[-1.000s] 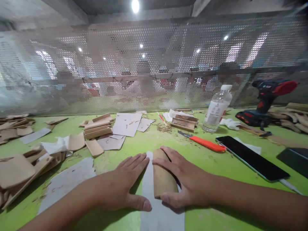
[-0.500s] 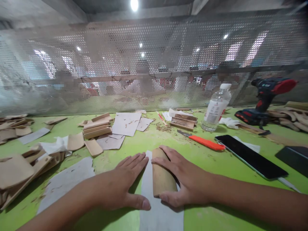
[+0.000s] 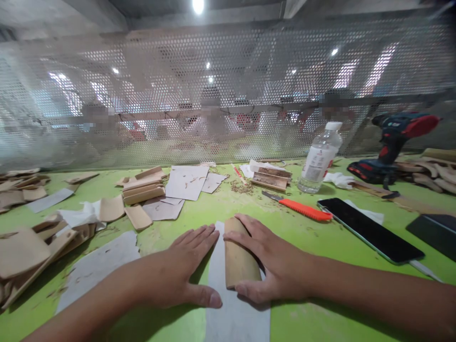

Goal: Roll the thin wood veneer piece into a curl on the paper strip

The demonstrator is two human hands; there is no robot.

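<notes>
A curved piece of split bamboo (image 3: 239,259) lies, rounded side up, on a strip of white paper (image 3: 237,318) in front of me. My right hand (image 3: 267,259) grips it along its right side, thumb at the near end and fingers over the far part. My left hand (image 3: 185,266) rests flat with fingers stretched out, thumb and fingertips at the paper's left edge, holding nothing. Beyond my right hand lies an orange-handled utility knife (image 3: 302,210) with its blade out.
Bamboo pieces (image 3: 24,251) are heaped on the left, with more stacked (image 3: 144,190) behind. Paper sheets (image 3: 187,182) lie beyond my hands. To the right are a water bottle (image 3: 317,164), a phone (image 3: 370,230) on a cable and a cordless drill (image 3: 392,142). A perforated metal screen (image 3: 221,128) closes the back.
Both hands and the bamboo piece keep their places on the paper. The view has shifted only very slightly.
</notes>
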